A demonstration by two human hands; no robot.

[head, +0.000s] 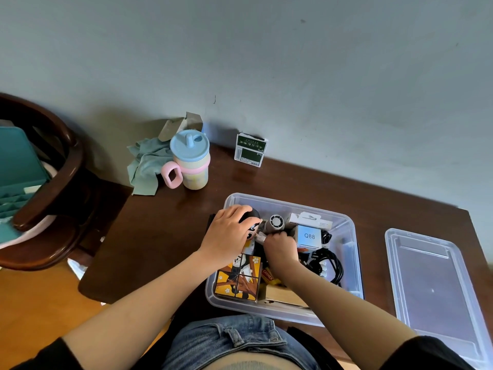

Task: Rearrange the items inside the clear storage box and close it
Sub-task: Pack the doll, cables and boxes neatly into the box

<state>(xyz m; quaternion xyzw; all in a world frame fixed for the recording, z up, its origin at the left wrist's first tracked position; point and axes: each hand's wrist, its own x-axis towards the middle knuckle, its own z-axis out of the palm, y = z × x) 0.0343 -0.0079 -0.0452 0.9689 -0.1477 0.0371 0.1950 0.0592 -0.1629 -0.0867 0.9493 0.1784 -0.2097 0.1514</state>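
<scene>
The clear storage box (349, 231) sits open on the dark wooden table, full of small items. My left hand (229, 233) grips a black round-topped figure (252, 216) at the box's far-left corner. My right hand (280, 248) is curled inside the box, its fingers pinching a small whitish item (260, 238) I cannot identify. Around them lie an orange panda-print box (238, 277), a white Q88 box (309, 236), a grey mini fan (276, 221), a white packet (309, 219), a red lip balm (268, 275) and black cables (332, 263). The clear lid (437, 287) lies flat to the right.
A pastel sippy cup (190, 161) with a pink handle stands at the table's far left beside a teal cloth (146, 166) and torn cardboard (184, 122). A green-and-white carton (250, 150) leans against the wall. A dark wooden chair (61, 182) stands left of the table.
</scene>
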